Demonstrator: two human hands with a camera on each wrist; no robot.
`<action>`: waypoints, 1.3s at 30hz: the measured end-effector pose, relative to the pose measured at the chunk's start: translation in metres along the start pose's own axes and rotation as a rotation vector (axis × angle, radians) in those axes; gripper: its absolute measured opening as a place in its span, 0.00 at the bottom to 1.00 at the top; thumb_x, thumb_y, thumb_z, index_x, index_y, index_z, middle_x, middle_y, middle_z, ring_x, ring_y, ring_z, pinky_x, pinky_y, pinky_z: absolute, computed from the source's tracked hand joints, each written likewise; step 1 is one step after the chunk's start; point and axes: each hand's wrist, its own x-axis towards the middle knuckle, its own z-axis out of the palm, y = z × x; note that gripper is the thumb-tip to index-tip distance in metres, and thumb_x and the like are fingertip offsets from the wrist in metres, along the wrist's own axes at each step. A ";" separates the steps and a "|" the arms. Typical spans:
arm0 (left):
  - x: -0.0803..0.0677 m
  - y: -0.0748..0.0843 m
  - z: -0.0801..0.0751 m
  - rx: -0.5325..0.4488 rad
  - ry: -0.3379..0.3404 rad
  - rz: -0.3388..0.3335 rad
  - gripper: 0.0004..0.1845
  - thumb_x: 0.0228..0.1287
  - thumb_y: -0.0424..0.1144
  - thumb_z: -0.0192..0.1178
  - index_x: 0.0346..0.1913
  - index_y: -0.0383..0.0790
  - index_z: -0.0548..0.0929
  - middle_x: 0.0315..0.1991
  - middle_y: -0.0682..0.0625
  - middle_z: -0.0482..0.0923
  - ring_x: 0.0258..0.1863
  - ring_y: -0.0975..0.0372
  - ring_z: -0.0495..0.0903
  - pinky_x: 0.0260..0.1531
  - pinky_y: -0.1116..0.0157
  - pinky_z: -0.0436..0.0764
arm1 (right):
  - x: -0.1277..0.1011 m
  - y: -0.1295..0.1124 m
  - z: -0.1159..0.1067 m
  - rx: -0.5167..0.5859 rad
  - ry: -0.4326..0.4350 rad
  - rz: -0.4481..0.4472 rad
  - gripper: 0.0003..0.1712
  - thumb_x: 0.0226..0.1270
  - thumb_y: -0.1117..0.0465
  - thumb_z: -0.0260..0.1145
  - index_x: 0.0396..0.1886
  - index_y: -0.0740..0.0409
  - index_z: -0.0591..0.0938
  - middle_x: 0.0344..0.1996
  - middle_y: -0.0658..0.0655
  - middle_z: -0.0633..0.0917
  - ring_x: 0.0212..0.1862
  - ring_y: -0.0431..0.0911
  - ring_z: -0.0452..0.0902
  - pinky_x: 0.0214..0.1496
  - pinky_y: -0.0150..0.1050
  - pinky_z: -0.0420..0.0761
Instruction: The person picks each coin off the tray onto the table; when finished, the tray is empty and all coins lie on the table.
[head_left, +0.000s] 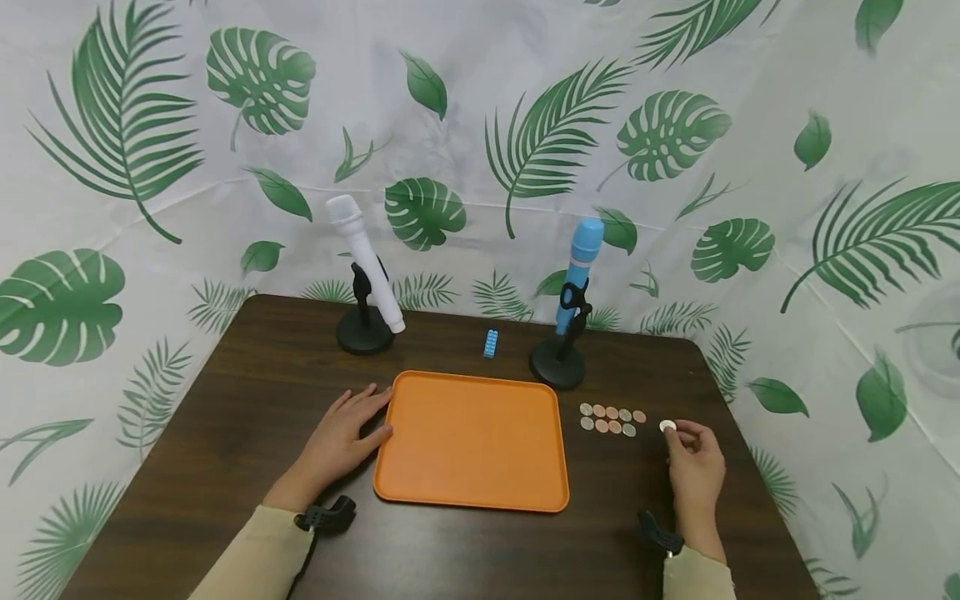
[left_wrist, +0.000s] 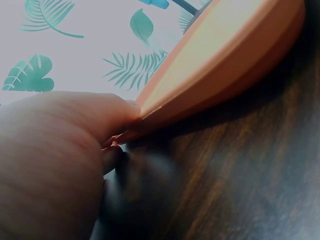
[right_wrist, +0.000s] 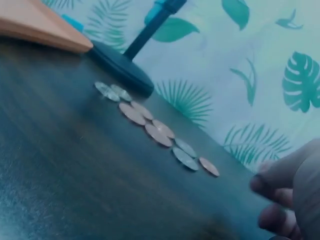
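In the head view my right hand (head_left: 697,471) pinches a silver-coloured coin (head_left: 667,426) between thumb and fingers, just right of two rows of coins (head_left: 612,413). The rows mix several silver and copper-coloured coins lying flat on the dark table. That pinched coin is hidden in the right wrist view, where fingertips (right_wrist: 272,217) show at the right. My left hand (head_left: 341,437) lies with fingers extended at the left edge of an orange tray (head_left: 471,442). Its thumb (left_wrist: 120,112) touches the tray's rim in the left wrist view.
Behind the tray, a white microphone (head_left: 366,262) leans in a black stand (head_left: 365,331) on the left. A blue microphone (head_left: 581,271) is held by another black stand (head_left: 557,367) on the right. Between them lies a small blue block (head_left: 491,343). A leaf-patterned cloth (head_left: 465,100) hangs behind the table.
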 end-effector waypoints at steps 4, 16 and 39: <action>-0.002 -0.002 0.000 0.001 -0.009 -0.006 0.39 0.78 0.55 0.65 0.85 0.46 0.69 0.82 0.48 0.71 0.87 0.47 0.62 0.88 0.38 0.49 | -0.002 0.000 0.005 -0.195 -0.067 -0.014 0.12 0.76 0.53 0.74 0.51 0.54 0.86 0.33 0.49 0.90 0.27 0.38 0.77 0.28 0.31 0.74; -0.008 -0.006 -0.002 0.006 0.007 -0.002 0.39 0.77 0.54 0.66 0.84 0.46 0.69 0.82 0.47 0.71 0.86 0.46 0.63 0.87 0.36 0.50 | -0.012 -0.008 0.015 -0.370 -0.097 -0.131 0.12 0.79 0.54 0.71 0.46 0.58 0.92 0.41 0.63 0.93 0.37 0.56 0.82 0.37 0.44 0.73; -0.013 -0.012 0.000 -0.149 0.136 -0.016 0.31 0.80 0.45 0.65 0.81 0.45 0.74 0.81 0.43 0.73 0.83 0.44 0.67 0.82 0.34 0.63 | -0.033 -0.026 0.015 -0.156 0.024 -0.212 0.18 0.84 0.51 0.65 0.60 0.58 0.87 0.49 0.60 0.88 0.47 0.51 0.80 0.46 0.37 0.75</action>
